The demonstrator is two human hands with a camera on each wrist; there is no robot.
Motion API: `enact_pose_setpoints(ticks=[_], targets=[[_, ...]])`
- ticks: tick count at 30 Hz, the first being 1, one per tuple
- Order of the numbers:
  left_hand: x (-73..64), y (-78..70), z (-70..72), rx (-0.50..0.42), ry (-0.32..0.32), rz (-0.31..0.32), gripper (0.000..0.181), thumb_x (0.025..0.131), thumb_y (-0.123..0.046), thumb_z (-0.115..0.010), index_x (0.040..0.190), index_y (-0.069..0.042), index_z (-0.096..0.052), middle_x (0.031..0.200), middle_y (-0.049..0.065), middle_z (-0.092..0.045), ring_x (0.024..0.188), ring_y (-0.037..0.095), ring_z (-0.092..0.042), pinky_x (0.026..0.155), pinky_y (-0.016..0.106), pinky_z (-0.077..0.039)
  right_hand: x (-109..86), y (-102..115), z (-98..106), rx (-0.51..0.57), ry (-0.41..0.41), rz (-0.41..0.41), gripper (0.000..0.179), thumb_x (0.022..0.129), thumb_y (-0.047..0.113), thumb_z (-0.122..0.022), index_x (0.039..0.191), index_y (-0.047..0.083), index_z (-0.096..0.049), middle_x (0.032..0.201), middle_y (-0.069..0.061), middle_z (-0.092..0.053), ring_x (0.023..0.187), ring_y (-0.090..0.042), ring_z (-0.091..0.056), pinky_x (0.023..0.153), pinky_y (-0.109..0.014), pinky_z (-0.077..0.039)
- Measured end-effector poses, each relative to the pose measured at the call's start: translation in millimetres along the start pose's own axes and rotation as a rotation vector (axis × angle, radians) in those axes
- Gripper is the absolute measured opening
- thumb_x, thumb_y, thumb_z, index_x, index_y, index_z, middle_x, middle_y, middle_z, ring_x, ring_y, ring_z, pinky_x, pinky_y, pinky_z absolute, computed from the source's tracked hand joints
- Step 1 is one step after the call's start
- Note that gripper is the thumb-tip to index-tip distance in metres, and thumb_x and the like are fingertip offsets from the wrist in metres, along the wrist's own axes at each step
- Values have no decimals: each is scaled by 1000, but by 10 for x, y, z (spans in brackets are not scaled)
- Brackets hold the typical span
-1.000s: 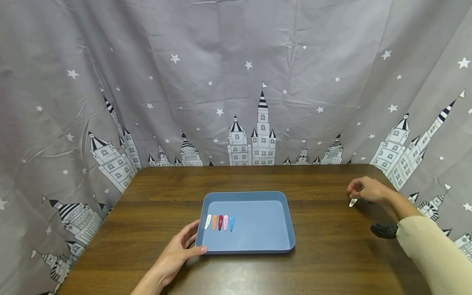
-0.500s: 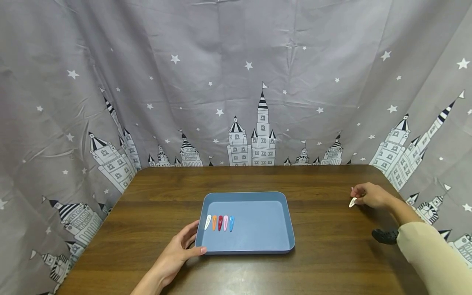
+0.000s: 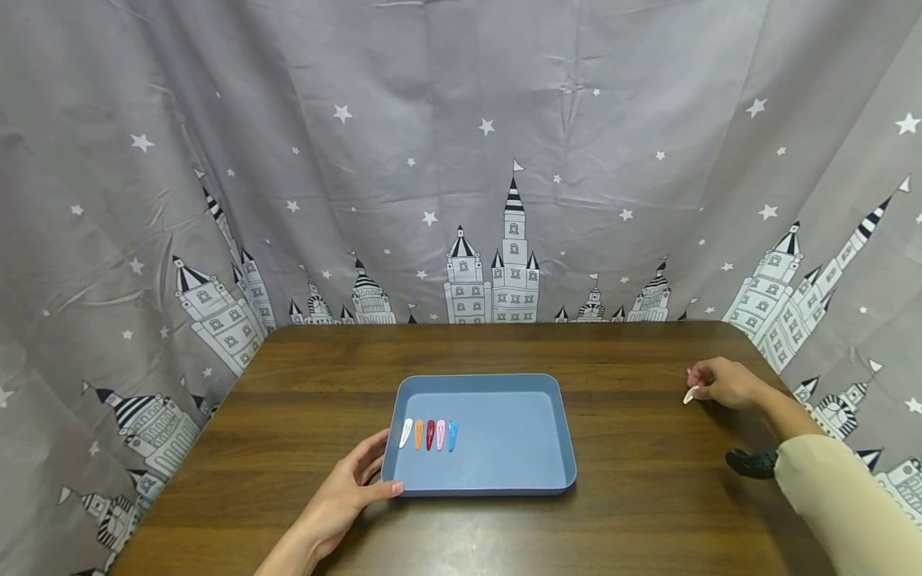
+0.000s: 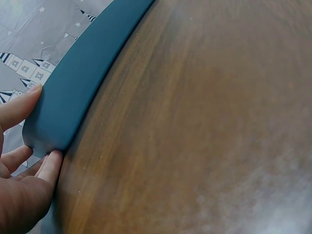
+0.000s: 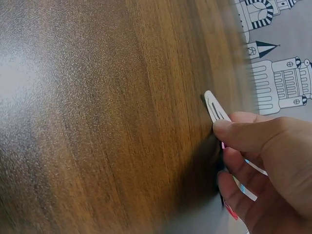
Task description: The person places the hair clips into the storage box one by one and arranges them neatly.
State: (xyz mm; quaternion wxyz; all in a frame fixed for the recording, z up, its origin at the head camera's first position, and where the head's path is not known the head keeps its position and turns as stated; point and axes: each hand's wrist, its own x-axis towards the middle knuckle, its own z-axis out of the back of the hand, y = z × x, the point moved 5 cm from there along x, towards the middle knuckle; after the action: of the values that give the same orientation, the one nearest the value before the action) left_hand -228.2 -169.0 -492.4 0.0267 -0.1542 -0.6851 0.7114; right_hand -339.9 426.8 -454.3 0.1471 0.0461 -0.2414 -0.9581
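Observation:
My left hand point(image 3: 342, 498) holds the left front corner of a blue tray point(image 3: 511, 440), thumb over the rim and fingers along the outer side. Inside the tray, a row of snap hair clips lies at the left: white point(image 3: 406, 433), orange point(image 3: 418, 434), red point(image 3: 430, 434), pink point(image 3: 441, 434) and blue point(image 3: 452, 436). Far right on the table, my right hand point(image 3: 731, 384) pinches another white hair clip point(image 5: 213, 105) between thumb and index finger, its narrow end hidden. Partly hidden behind the fingers in the right wrist view are coloured pieces, one of them red point(image 5: 230, 210).
The brown wooden table point(image 3: 634, 456) extends all round the tray. A grey curtain point(image 3: 360, 200) printed with castles and stars hangs behind and at both sides. A black strap-like thing point(image 3: 751, 462) sits at the right forearm, near the sleeve point(image 3: 828, 480).
The right hand has come slightly nearer and now pinches the white hair clip, which earlier showed below its fingers. The left hand and tray have stayed put.

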Motion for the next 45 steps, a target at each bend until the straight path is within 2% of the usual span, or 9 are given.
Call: enact_pose_setpoints(ticks=[10,20,25,30,37,41,45], targets=[[-17,-31,2,4,6,-16,85,89,-4,-80,159,-3,-32,161,22,-34,148,39,-31,108,36,-41,-23,71,42,-10,49,12,11,87,2,-76,81,6,-66,75,6,-57,70,-13,-49,66,-33,-40],[0,0,15,-6,1,-10,87,87,-4,-82,159,-3,-33,161,22,-34,148,40,-30,106,34,-43,17,153,120,3,50,29,12,91,1,-72,82,8,-65,73,7,-55,65,-10,-49,58,-28,-42],[1,8,18,-13,4,-10,87,87,-3,-82,159,-4,-33,161,22,-34,148,40,-30,108,36,-41,45,202,148,24,63,23,12,92,0,-70,84,7,-64,72,5,-59,63,-11,-50,55,-28,-43],[5,11,12,-16,12,-4,87,88,-3,-81,159,-4,-32,162,22,-33,149,41,-29,110,41,-39,83,280,172,7,64,51,14,93,1,-70,84,10,-64,70,3,-62,61,-9,-50,57,-28,-41],[1,12,14,-17,10,-1,87,88,-3,-82,159,-4,-32,162,22,-33,149,41,-29,109,40,-40,150,434,177,45,96,44,9,95,4,-68,87,7,-65,65,0,-60,59,-20,-59,59,-30,-41],[-5,10,13,-19,8,-5,87,87,-3,-82,159,-4,-32,162,21,-34,148,40,-30,109,40,-40,195,507,167,77,101,70,8,95,2,-66,88,5,-65,65,-1,-58,52,-21,-58,49,-29,-43],[-4,11,11,-17,6,-6,87,87,-3,-82,159,-4,-32,162,21,-34,148,40,-30,109,39,-41,241,581,145,90,104,95,9,95,1,-67,88,6,-66,67,1,-56,45,-16,-54,43,-28,-44]])
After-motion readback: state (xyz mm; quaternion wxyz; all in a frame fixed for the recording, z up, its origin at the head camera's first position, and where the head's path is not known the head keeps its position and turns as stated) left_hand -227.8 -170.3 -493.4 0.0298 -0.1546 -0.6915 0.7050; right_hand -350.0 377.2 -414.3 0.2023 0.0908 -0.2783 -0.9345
